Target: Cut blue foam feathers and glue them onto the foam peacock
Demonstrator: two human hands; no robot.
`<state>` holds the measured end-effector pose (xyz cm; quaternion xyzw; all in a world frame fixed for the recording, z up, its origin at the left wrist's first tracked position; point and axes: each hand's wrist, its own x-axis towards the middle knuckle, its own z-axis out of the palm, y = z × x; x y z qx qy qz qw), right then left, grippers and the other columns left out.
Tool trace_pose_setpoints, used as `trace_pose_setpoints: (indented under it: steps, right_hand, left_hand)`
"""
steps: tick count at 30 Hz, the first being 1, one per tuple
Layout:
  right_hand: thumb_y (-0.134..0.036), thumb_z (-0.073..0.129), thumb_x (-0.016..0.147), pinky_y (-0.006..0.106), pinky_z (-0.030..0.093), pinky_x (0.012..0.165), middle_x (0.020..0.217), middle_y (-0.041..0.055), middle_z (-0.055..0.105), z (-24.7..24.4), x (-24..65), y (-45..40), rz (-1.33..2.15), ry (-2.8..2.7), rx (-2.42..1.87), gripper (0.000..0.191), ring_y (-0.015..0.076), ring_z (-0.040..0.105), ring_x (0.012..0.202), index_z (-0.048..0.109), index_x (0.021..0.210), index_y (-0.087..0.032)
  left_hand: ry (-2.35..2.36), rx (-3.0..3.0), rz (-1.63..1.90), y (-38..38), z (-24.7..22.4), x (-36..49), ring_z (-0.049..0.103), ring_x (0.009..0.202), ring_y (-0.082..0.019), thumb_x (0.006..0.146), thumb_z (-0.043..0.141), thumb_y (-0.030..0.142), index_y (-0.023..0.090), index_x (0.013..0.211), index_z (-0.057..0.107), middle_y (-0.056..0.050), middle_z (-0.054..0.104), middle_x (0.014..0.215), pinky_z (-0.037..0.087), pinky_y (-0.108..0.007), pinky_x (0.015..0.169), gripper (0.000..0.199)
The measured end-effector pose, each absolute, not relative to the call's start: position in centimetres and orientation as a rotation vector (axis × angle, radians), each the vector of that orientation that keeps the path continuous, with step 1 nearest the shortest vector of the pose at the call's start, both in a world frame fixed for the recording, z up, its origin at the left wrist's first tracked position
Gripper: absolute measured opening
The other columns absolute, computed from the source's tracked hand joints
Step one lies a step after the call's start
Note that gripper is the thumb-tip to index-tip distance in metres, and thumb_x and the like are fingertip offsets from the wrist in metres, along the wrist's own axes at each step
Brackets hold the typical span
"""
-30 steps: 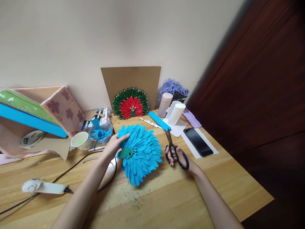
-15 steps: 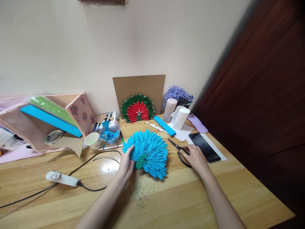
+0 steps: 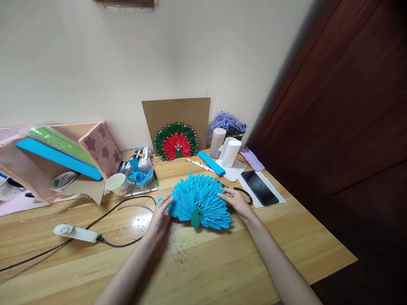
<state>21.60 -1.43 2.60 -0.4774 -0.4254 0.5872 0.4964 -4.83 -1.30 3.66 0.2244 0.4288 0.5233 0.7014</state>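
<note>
A blue paper peacock (image 3: 197,197) with layered feathers and a green head is between my hands, just over the wooden table. My left hand (image 3: 161,212) grips its left edge, thumb and fingers closed on the feathers. On the opposite edge, my right hand (image 3: 235,202) pinches the outer feathers. Black-handled scissors (image 3: 246,195) lie behind my right hand, their blades partly hidden by the peacock and the fingers.
A red and green peacock (image 3: 178,142) leans on a cardboard sheet (image 3: 174,110) by the wall. A paper cup (image 3: 117,185) and a tub of blue scraps (image 3: 140,176) stand left. A phone (image 3: 260,188) lies right; a white switch box (image 3: 76,233) with black cable lies front left.
My right hand has left the scissors and taken hold of the peacock's right edge. The peacock has turned more level, and the view has shifted slightly right.
</note>
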Motion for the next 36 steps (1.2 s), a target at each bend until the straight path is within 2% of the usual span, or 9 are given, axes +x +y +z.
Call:
trace_pose_setpoints:
  steps: [4,7,10,15,17,20,25,28,36]
  right_hand:
    - [-0.040,0.078,0.058,0.023,0.046,0.057,0.065,0.0011,0.068,2.4,21.5,-1.3,1.441,-1.040,-1.203,0.036,0.0133,0.062,0.059,0.065,0.077,-0.012]
    - [-0.040,0.078,0.058,0.022,0.046,0.058,0.065,0.0007,0.067,2.2,20.9,-1.3,1.438,-1.065,-1.202,0.035,0.0127,0.062,0.060,0.065,0.075,-0.012]
    - [-0.040,0.079,0.056,0.021,0.045,0.054,0.062,-0.0006,0.066,2.1,21.1,-1.1,1.404,-1.034,-1.235,0.035,0.0119,0.060,0.055,0.064,0.072,-0.013]
    - [-0.041,0.080,0.055,0.023,0.048,0.053,0.066,0.0017,0.069,2.3,24.1,-0.7,1.322,-0.836,-1.284,0.037,0.0144,0.063,0.056,0.066,0.078,-0.015]
    - [-0.040,0.080,0.055,0.024,0.050,0.055,0.068,0.0020,0.070,2.4,25.5,-0.6,1.236,-0.745,-1.248,0.036,0.0154,0.064,0.059,0.066,0.077,-0.016]
    - [-0.039,0.082,0.053,0.027,0.052,0.056,0.070,0.0024,0.070,2.2,26.8,-0.5,1.132,-0.633,-1.222,0.036,0.0182,0.066,0.063,0.066,0.077,-0.017]
    - [-0.039,0.081,0.056,0.029,0.054,0.064,0.077,0.0022,0.071,1.9,26.5,-0.5,1.130,-0.636,-1.218,0.036,0.0205,0.067,0.074,0.066,0.081,-0.018]
    - [-0.039,0.080,0.057,0.029,0.053,0.065,0.079,0.0028,0.072,2.0,25.7,-0.5,1.194,-0.686,-1.211,0.037,0.0204,0.067,0.075,0.066,0.083,-0.018]
    - [-0.043,0.078,0.057,0.028,0.050,0.060,0.073,0.0042,0.071,1.9,21.7,-1.1,1.394,-0.837,-1.265,0.039,0.0187,0.065,0.063,0.064,0.083,-0.017]
  left_hand:
    - [1.181,0.723,1.020,-1.4,4.1,-6.4,0.064,0.086,-0.017,0.062,0.078,0.025,0.016,0.096,0.068,-0.011,0.068,0.101,0.046,-0.019,0.062,0.037]
    - [1.236,0.939,0.958,-0.8,4.1,-6.3,0.063,0.085,-0.020,0.057,0.080,0.029,0.015,0.081,0.070,-0.010,0.070,0.090,0.044,-0.019,0.059,0.029]
    - [1.223,1.076,0.968,0.2,3.2,-6.1,0.062,0.080,-0.021,0.059,0.076,0.037,0.014,0.079,0.069,-0.009,0.069,0.083,0.046,-0.023,0.063,0.031]
    - [1.405,1.565,0.989,0.9,1.6,-7.2,0.060,0.090,-0.024,0.081,0.051,0.041,0.015,0.094,0.063,-0.011,0.065,0.097,0.046,-0.037,0.078,0.031]
    - [1.557,1.901,0.902,0.6,1.8,-7.5,0.056,0.097,-0.026,0.082,0.049,0.037,0.017,0.091,0.063,-0.010,0.064,0.098,0.041,-0.041,0.085,0.026]
    - [1.621,2.185,0.676,0.0,2.6,-7.7,0.053,0.096,-0.026,0.079,0.055,0.036,0.019,0.090,0.064,-0.008,0.063,0.095,0.038,-0.040,0.084,0.022]
    - [1.563,2.215,0.388,0.1,3.3,-8.5,0.051,0.088,-0.025,0.067,0.069,0.041,0.021,0.085,0.065,-0.006,0.062,0.089,0.035,-0.035,0.076,0.026]
    - [1.492,2.217,0.342,0.6,3.3,-9.4,0.053,0.082,-0.023,0.068,0.067,0.040,0.020,0.076,0.065,-0.005,0.063,0.081,0.034,-0.031,0.071,0.021]
    - [1.453,1.858,0.592,2.0,2.5,-10.9,0.056,0.063,-0.017,0.074,0.060,0.041,0.017,0.070,0.064,-0.002,0.065,0.067,0.035,-0.025,0.056,0.024]
